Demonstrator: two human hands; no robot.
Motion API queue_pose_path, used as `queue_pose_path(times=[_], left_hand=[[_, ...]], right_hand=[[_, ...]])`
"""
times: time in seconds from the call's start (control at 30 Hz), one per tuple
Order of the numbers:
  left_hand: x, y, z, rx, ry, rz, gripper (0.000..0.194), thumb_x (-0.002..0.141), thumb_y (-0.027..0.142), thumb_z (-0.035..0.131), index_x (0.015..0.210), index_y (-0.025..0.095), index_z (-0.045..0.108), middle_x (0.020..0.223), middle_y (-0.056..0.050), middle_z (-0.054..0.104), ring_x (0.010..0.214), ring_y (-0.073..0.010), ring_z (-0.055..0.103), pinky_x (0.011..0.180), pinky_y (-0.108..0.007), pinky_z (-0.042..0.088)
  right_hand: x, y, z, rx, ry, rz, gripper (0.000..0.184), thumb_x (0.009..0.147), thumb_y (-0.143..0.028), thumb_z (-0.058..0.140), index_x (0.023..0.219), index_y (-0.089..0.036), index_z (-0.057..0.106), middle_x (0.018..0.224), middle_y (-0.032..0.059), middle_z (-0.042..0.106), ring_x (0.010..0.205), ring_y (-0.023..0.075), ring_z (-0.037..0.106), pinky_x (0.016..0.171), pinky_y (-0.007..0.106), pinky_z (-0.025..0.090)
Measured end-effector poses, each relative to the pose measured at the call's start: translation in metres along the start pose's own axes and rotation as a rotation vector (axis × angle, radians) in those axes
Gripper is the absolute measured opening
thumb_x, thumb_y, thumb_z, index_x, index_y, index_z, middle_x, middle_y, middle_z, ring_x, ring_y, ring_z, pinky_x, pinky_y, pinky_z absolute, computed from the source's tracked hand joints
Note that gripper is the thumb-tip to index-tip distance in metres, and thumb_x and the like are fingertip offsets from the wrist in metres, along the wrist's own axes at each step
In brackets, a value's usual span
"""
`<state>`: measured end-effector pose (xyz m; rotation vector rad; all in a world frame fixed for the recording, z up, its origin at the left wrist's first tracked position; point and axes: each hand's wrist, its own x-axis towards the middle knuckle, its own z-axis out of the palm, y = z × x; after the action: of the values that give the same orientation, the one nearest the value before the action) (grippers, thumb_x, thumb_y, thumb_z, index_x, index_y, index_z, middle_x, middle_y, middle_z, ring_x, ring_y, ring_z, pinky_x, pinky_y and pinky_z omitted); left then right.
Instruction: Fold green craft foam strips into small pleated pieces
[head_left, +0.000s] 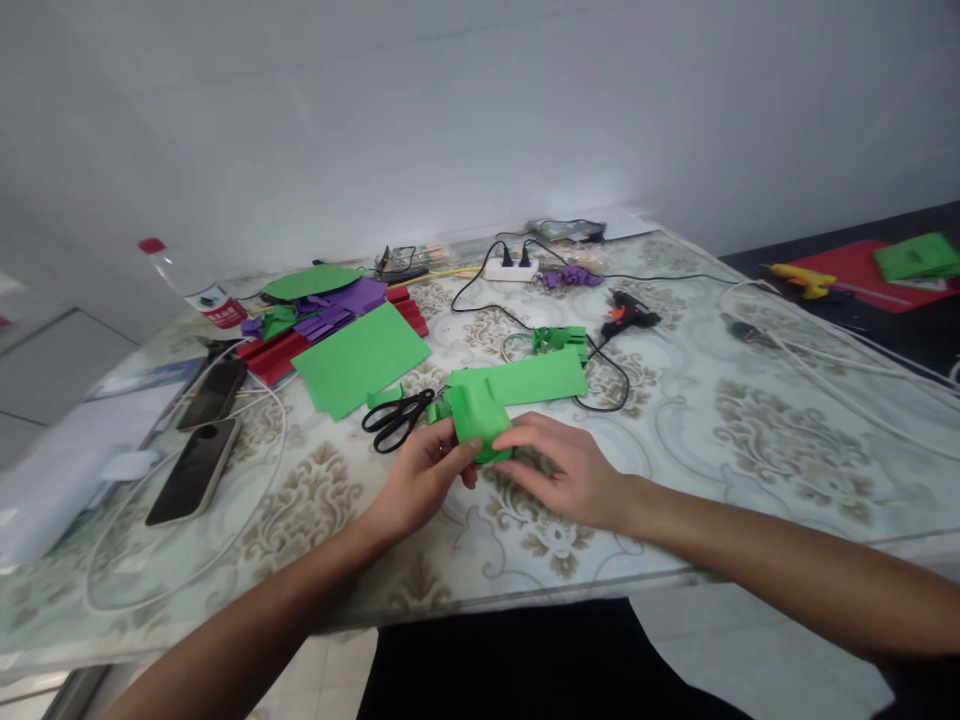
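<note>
Between my two hands is a folded piece of green craft foam or paper [480, 408], raised a little over the near middle of the table. My left hand [435, 465] pinches its lower left corner, thumb on top. The fingertips of my right hand [566, 465] press on its lower right edge. Just behind it lies a long green strip [536, 380]. Black-handled scissors [397, 418] rest to the left of my left hand, their blades partly hidden. Farther back are a fringed green piece [561, 342] and a black glue gun [628, 316].
Large green sheets [364, 362], purple pieces [349, 305] and red folded strips [274, 352] pile up on the left. A bottle [214, 300], phones [193, 475] and white cables stand or lie at far left. A power strip [511, 269] sits near the wall; a yellow glue gun [806, 280] lies far right.
</note>
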<state>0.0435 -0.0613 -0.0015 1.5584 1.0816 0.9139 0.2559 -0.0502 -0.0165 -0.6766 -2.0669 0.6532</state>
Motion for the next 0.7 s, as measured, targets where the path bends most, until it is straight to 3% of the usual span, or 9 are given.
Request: queue_pose_path(times=[0.1,0.2,0.27,0.4,0.7], left_hand=[[-0.004,-0.005,0.004,-0.115,0.082,0.092,0.02,0.094,0.036,0.061,0.102,0.019,0.053,0.08,-0.001,0.063,0.073,-0.0149,0.062,0.07,-0.028,0.05],[-0.009,-0.007,0.004,-0.148,0.154,0.242,0.038,0.093,0.03,0.064,0.123,0.026,0.042,0.104,-0.005,0.06,0.09,-0.0165,0.062,0.081,-0.03,0.051],[-0.011,-0.004,0.001,-0.041,0.117,0.303,0.04,0.092,0.026,0.064,0.127,0.026,0.044,0.111,-0.007,0.059,0.095,-0.0178,0.062,0.085,-0.032,0.051],[-0.012,0.004,-0.004,0.234,-0.025,0.315,0.021,0.092,0.022,0.063,0.113,0.021,0.061,0.103,-0.007,0.063,0.091,-0.0181,0.062,0.083,-0.03,0.051],[-0.009,-0.005,-0.002,0.241,0.07,0.268,0.009,0.091,0.026,0.068,0.095,0.018,0.066,0.084,-0.003,0.066,0.076,-0.0137,0.062,0.072,-0.025,0.051]], right_hand=[[0.002,-0.002,-0.003,-0.008,0.037,0.062,0.007,0.094,-0.029,0.063,0.094,-0.023,0.068,0.081,0.0045,0.068,0.072,0.0185,0.063,0.069,0.031,0.05],[0.004,-0.005,-0.005,0.08,0.077,0.151,0.01,0.091,-0.032,0.068,0.09,-0.022,0.069,0.083,0.0043,0.071,0.073,0.0182,0.064,0.07,0.03,0.05],[0.006,-0.006,-0.005,0.187,0.08,0.235,0.013,0.088,-0.035,0.071,0.088,-0.022,0.069,0.083,0.004,0.071,0.073,0.018,0.064,0.07,0.03,0.05],[0.01,-0.007,-0.004,0.4,0.07,0.39,0.021,0.083,-0.04,0.075,0.086,-0.02,0.069,0.073,0.0013,0.065,0.066,0.0155,0.058,0.062,0.027,0.047],[0.012,-0.008,-0.003,0.615,0.033,0.529,0.029,0.078,-0.042,0.079,0.083,-0.018,0.065,0.064,-0.0028,0.056,0.056,0.0109,0.047,0.052,0.024,0.036]])
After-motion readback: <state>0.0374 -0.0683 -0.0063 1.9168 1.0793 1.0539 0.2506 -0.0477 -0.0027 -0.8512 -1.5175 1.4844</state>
